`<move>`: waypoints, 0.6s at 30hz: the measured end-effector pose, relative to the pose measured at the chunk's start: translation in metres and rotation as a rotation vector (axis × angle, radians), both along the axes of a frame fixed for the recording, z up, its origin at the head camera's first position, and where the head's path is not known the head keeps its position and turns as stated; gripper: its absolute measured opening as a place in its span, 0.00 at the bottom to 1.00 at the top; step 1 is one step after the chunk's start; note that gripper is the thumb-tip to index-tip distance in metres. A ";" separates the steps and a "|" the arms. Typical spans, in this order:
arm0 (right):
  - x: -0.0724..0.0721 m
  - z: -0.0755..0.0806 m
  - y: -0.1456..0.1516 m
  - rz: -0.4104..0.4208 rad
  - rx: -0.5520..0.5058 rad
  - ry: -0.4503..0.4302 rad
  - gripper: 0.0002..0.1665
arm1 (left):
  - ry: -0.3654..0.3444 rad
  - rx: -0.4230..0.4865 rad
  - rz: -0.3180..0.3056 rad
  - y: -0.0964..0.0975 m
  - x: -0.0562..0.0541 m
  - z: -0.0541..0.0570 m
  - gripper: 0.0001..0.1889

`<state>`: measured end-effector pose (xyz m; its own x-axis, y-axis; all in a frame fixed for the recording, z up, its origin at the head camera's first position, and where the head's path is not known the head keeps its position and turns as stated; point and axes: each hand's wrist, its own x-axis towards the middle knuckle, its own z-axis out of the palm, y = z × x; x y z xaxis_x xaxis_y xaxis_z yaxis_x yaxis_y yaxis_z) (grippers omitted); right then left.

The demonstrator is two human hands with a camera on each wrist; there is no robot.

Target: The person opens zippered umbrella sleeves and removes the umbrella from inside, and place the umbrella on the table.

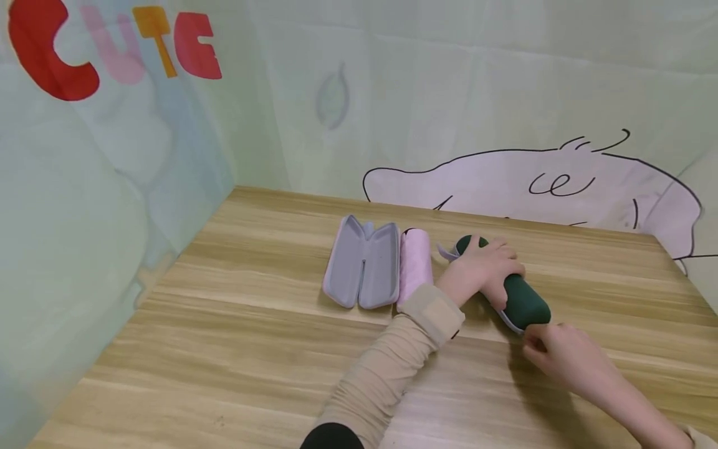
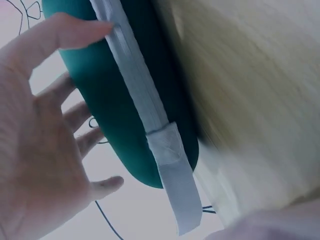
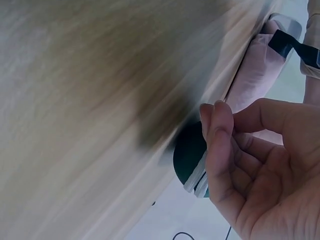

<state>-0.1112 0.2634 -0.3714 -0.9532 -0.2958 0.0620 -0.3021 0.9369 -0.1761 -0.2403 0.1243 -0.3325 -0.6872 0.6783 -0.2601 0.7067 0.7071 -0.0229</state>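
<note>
A dark green zippered glasses case (image 1: 526, 302) lies slantwise on the table. My left hand (image 1: 483, 271) grips it from above around its middle; in the left wrist view the thumb (image 2: 90, 32) presses on the pale zip band (image 2: 135, 80). A pale fabric tab (image 2: 177, 195) sticks out at the case's far end. At the near end, my right hand (image 1: 566, 355) pinches at the zip with thumb and fingertips together, and the pull itself is hidden by the fingers. Two pale zip edges (image 3: 195, 182) show beside those fingers in the right wrist view.
Left of my left forearm stands an opened case (image 1: 361, 265) with grey-lavender lining, both halves spread. Against it lies a pink, roll-shaped case (image 1: 416, 259), close to the left wrist's cuff. A printed cloth (image 1: 477, 93) hangs behind the wooden table (image 1: 252, 362).
</note>
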 end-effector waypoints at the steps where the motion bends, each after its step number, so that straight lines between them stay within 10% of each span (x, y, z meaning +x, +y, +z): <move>1: -0.001 0.000 0.001 0.004 -0.001 -0.003 0.16 | -0.020 0.004 -0.001 -0.001 -0.001 0.000 0.32; 18: -0.002 -0.002 0.024 -0.004 0.029 -0.007 0.12 | -0.082 0.054 0.001 -0.013 -0.009 -0.006 0.39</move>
<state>-0.1131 0.2872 -0.3731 -0.9549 -0.2932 0.0464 -0.2968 0.9429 -0.1513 -0.2494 0.1113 -0.3383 -0.6656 0.6925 -0.2783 0.7040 0.7063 0.0736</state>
